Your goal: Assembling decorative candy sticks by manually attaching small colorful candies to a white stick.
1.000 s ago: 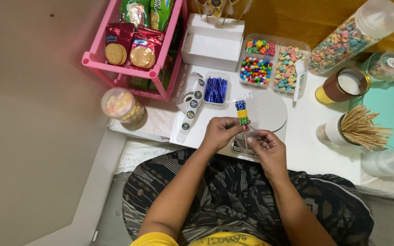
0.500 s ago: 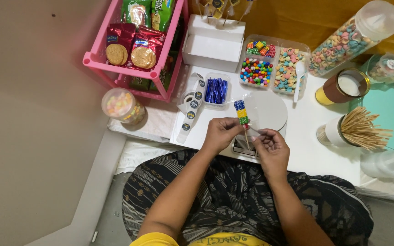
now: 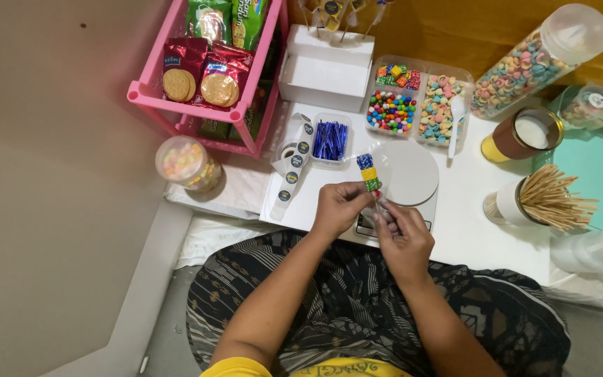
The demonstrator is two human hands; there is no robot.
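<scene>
Over scale [image 3: 405,174] edge — hands [image 3: 375,220] pinching candy stick [image 3: 368,172]

Red biscuit packets [image 3: 200,73] and green packets [image 3: 228,17] stand in the pink rack [image 3: 176,105] off the surface's left edge; a strip of round dark-and-gold stickers [image 3: 293,164] lies near that edge.

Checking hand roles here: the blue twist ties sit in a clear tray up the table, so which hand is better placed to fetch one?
Probably the left hand: the tray of blue twist ties lies just beyond it, while the right hand sits farther away, at the bottom of the candy stack.
</scene>
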